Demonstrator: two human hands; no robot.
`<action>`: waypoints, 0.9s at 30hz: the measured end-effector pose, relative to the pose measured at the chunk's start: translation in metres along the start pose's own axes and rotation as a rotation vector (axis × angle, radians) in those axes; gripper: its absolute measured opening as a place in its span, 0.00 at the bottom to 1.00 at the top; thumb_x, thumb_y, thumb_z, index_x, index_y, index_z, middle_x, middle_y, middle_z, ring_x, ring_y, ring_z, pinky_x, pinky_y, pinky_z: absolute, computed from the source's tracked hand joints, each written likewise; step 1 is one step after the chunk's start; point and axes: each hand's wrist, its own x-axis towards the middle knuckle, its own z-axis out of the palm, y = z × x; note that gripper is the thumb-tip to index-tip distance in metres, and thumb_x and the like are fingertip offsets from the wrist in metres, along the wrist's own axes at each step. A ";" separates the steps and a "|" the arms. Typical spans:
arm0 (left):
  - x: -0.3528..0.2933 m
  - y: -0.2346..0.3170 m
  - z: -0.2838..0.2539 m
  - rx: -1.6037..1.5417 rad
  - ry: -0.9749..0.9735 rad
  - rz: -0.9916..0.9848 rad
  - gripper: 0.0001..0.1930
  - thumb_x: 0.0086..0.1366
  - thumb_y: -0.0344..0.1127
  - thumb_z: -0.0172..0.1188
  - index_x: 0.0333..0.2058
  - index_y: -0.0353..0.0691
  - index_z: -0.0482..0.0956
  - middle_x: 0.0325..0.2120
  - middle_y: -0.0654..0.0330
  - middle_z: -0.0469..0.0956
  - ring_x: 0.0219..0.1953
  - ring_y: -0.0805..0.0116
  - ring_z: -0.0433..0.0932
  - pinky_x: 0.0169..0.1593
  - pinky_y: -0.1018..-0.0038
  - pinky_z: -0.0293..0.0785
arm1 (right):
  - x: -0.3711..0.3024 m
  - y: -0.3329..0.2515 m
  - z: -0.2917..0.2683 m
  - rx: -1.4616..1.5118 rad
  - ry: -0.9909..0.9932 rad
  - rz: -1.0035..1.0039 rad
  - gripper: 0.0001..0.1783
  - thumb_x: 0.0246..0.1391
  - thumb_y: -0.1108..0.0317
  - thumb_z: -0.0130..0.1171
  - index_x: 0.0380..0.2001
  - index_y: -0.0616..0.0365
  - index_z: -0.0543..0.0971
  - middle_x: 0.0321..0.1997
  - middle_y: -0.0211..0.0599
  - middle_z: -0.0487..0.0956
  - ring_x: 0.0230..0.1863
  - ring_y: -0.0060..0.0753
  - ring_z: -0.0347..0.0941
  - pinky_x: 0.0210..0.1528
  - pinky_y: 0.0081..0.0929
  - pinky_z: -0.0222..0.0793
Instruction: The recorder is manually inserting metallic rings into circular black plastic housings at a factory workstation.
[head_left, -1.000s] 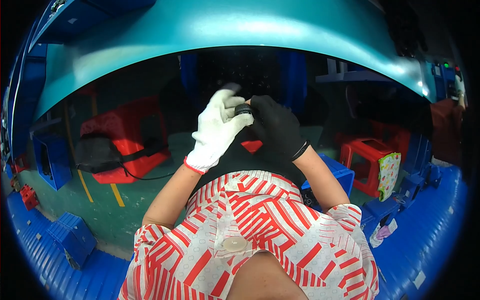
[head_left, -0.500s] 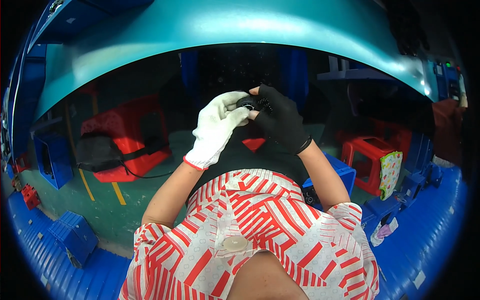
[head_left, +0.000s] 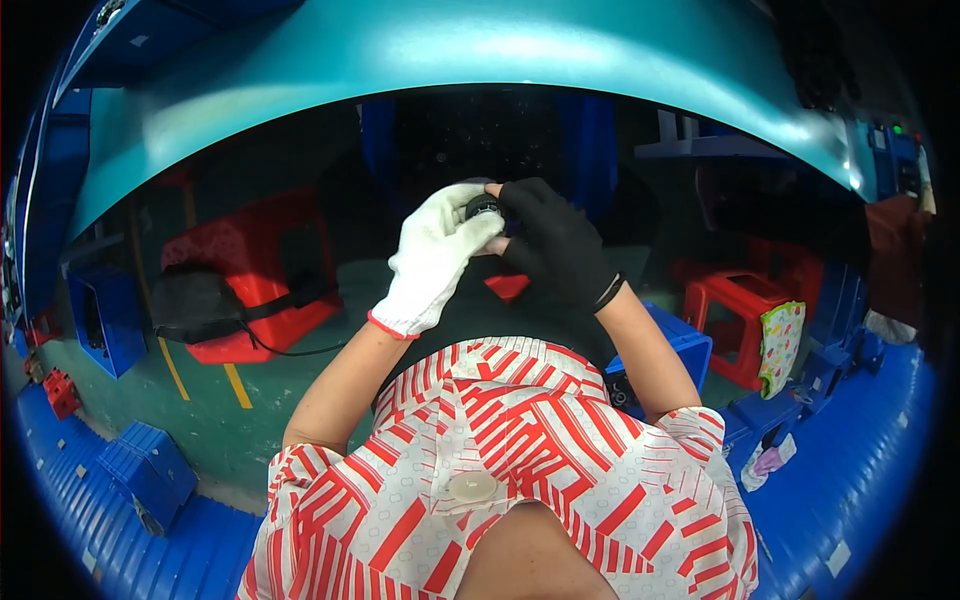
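My left hand (head_left: 433,243), in a white knit glove with a red cuff edge, is closed around a small round black part (head_left: 482,206) that has a pale, shiny ring-like centre. The part sits between its thumb and curled fingers. My right hand (head_left: 556,236), in a black glove with bare fingertips, comes in from the other side. Its forefinger and thumb are bent against the part's right side, one above and one below. Gloves cover much of the part, so its exact kind cannot be made out. Both hands are in front of my body, just short of the bench edge.
A shiny teal bench (head_left: 470,45) curves across the far side. On the left stands a red stool (head_left: 285,325) with a black bag (head_left: 197,305) on it. A second red stool (head_left: 735,300) with a patterned cloth (head_left: 781,345) is at right. Blue crates (head_left: 150,470) stand around.
The black part has turned in my fingers and shifted slightly left. My right fingers have moved left, closer to my left hand, and the spotted black area beside the part no longer shows.
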 end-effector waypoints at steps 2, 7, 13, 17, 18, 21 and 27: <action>-0.002 0.000 0.003 0.097 0.015 0.036 0.19 0.60 0.25 0.58 0.50 0.27 0.70 0.36 0.54 0.78 0.34 0.71 0.80 0.41 0.79 0.78 | 0.000 0.004 0.004 -0.047 0.011 -0.028 0.21 0.43 0.72 0.64 0.45 0.56 0.76 0.40 0.41 0.75 0.39 0.44 0.75 0.38 0.33 0.71; -0.002 0.003 0.004 0.320 0.026 -0.005 0.17 0.60 0.25 0.59 0.48 0.28 0.73 0.32 0.56 0.79 0.32 0.73 0.80 0.40 0.80 0.78 | -0.003 0.010 0.010 -0.161 0.043 -0.075 0.18 0.42 0.71 0.65 0.40 0.55 0.76 0.35 0.41 0.75 0.35 0.45 0.75 0.34 0.35 0.71; 0.005 -0.003 -0.009 0.185 -0.055 -0.054 0.20 0.59 0.28 0.60 0.50 0.28 0.71 0.32 0.56 0.79 0.32 0.74 0.79 0.38 0.80 0.78 | -0.006 0.011 0.012 -0.136 -0.005 -0.002 0.19 0.42 0.70 0.65 0.42 0.54 0.76 0.36 0.40 0.75 0.34 0.44 0.75 0.34 0.34 0.71; 0.006 -0.001 -0.012 0.427 -0.096 -0.010 0.24 0.59 0.27 0.58 0.54 0.28 0.67 0.34 0.53 0.78 0.33 0.71 0.79 0.40 0.79 0.76 | -0.003 0.017 0.006 0.025 -0.105 -0.014 0.22 0.43 0.65 0.67 0.44 0.54 0.75 0.38 0.39 0.75 0.36 0.43 0.75 0.35 0.34 0.71; 0.006 -0.002 -0.012 0.491 -0.092 0.044 0.25 0.58 0.26 0.58 0.55 0.28 0.66 0.35 0.54 0.78 0.33 0.71 0.79 0.40 0.79 0.76 | -0.002 0.017 0.006 -0.018 -0.138 -0.044 0.24 0.43 0.63 0.68 0.45 0.53 0.75 0.39 0.39 0.75 0.37 0.42 0.75 0.36 0.34 0.71; 0.001 0.003 -0.006 0.097 -0.078 -0.013 0.27 0.57 0.26 0.60 0.56 0.26 0.64 0.36 0.53 0.78 0.35 0.72 0.79 0.42 0.78 0.77 | -0.003 0.018 0.008 0.048 -0.054 0.038 0.25 0.41 0.63 0.69 0.45 0.52 0.75 0.40 0.38 0.75 0.37 0.41 0.75 0.36 0.34 0.71; -0.001 -0.002 -0.002 0.253 -0.074 0.051 0.28 0.57 0.24 0.60 0.56 0.27 0.63 0.39 0.49 0.78 0.35 0.69 0.80 0.43 0.77 0.77 | -0.002 0.015 0.007 -0.095 -0.028 -0.110 0.23 0.38 0.62 0.70 0.40 0.52 0.76 0.37 0.36 0.76 0.34 0.42 0.76 0.33 0.32 0.71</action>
